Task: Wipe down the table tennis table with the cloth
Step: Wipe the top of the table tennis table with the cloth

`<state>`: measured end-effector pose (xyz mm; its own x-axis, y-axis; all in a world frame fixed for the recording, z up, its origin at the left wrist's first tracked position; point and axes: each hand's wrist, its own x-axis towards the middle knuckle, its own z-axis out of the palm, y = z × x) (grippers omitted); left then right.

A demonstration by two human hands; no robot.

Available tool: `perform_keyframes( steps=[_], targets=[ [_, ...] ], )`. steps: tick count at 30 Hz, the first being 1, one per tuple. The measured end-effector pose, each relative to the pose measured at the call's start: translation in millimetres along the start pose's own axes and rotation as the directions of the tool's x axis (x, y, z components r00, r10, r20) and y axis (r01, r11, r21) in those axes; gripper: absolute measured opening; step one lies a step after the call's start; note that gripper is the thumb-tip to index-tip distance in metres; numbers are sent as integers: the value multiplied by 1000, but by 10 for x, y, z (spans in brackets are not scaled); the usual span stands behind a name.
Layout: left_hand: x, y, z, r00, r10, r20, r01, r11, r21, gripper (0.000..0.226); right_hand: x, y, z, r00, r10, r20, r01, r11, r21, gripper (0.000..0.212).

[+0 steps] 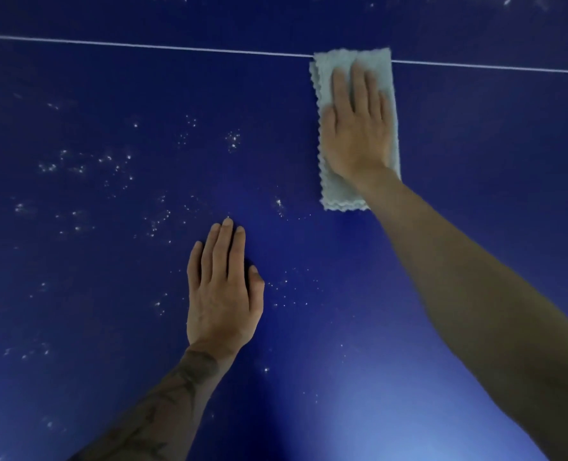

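The dark blue table tennis table (475, 134) fills the whole view. A folded pale grey-blue cloth (339, 193) lies flat on it, its far end covering the white line (143, 45). My right hand (359, 128) presses flat on top of the cloth, fingers stretched toward the line. My left hand (222, 287) rests palm down on the bare table, nearer to me and to the left of the cloth, holding nothing.
White dust specks (109, 161) are scattered over the left and middle of the table, some close around my left hand. The surface to the right of the cloth looks free of specks. A bright reflection (392, 437) shows at the near edge.
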<state>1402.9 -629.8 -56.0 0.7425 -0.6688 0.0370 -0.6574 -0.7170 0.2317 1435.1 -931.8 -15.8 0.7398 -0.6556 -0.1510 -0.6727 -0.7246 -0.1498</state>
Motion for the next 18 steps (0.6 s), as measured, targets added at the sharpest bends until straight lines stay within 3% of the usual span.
perform_keyframes(
  steps=[2,5,7,9,12,14,16,18],
  targets=[
    [1,-2,-3,1000,-1,-1,1,1000,-5,58,76,-273,24,999,-32,7,32,999,7,62],
    [6,4,-13,1000,-3,4,3,1000,-12,58,-307,-482,141,940,-335,68,340,937,-85,62],
    [5,8,-21,1000,-4,3,4,1000,-4,58,-582,-331,177,883,-456,112,468,875,-127,62],
    [9,15,-23,1000,-9,0,9,1000,-6,58,-532,-108,146,909,-408,89,417,900,-125,61],
    [12,12,-15,1000,-7,5,7,1000,-8,58,-172,-38,79,986,-165,17,166,984,-72,61],
    [16,11,-14,1000,-1,3,1,1000,-3,58,-76,-230,72,996,-85,4,85,996,-17,61],
    [13,9,-18,1000,7,-7,-7,1000,2,58,-265,-435,113,984,-176,28,177,983,-44,62],
    [8,2,-23,1000,11,-23,-11,1000,5,57,-670,-454,181,924,-373,87,380,919,-102,63]
  ],
)
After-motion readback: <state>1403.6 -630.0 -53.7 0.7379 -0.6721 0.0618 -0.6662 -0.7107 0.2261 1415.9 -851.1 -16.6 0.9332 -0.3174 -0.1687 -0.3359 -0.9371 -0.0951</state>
